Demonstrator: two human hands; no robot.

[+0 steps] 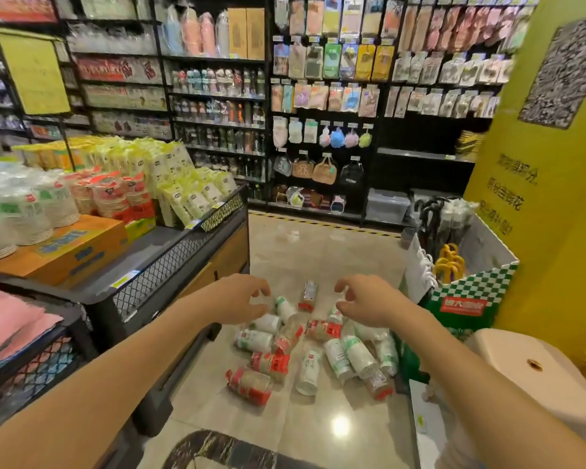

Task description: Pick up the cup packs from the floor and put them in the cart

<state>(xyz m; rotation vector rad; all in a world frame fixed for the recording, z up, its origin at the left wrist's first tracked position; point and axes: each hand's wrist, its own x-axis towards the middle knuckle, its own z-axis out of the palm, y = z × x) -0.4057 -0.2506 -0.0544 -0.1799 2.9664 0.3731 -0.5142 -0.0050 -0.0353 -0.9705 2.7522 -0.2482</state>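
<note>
Several cup packs lie scattered on the tiled floor in the middle of the head view: red-labelled ones such as a pack (250,384) at the front left, and white and green ones such as a pack (308,372) beside it. My left hand (241,301) and my right hand (364,301) both reach out above the far side of the pile, fingers curled and apart, holding nothing. The black mesh-sided cart (170,269) stands to the left of the pile, loaded with more cup packs (41,211).
A green checkered carton (471,292) with umbrellas and white bags stands right of the pile. A white stool (535,377) sits at the lower right next to a yellow pillar (555,198). Store shelves (318,113) line the back. Pink cloths (7,326) lie at the lower left.
</note>
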